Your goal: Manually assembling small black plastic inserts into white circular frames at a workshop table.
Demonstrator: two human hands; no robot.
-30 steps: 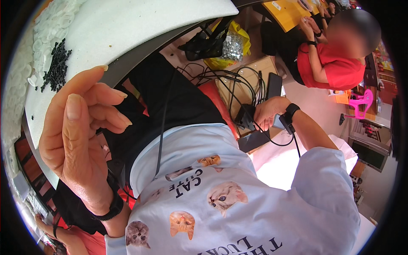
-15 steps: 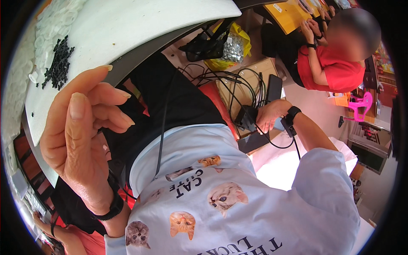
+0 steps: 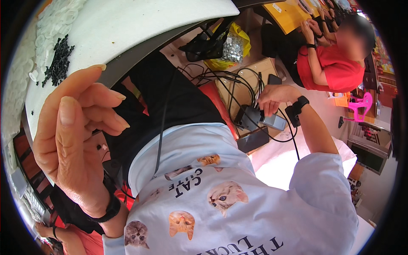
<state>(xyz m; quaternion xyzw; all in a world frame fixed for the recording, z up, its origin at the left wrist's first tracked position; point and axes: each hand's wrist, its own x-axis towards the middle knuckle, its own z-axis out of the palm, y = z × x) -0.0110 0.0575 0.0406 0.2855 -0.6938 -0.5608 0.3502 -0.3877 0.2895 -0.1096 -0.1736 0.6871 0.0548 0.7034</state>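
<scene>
Head view shows left hand [image 3: 70, 140] raised, half-curled, empty; right hand [image 3: 278, 96] bent beside grey device [image 3: 275, 122], grip unclear.

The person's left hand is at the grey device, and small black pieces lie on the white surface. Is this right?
Not fully. The head view shows the right hand at the grey device, not the left hand. Small black pieces do lie on the white surface.

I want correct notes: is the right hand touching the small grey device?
Cannot tell. In the head view, fingers of the right hand overlap the edge of the grey device, but neither contact nor gap shows plainly.
</scene>
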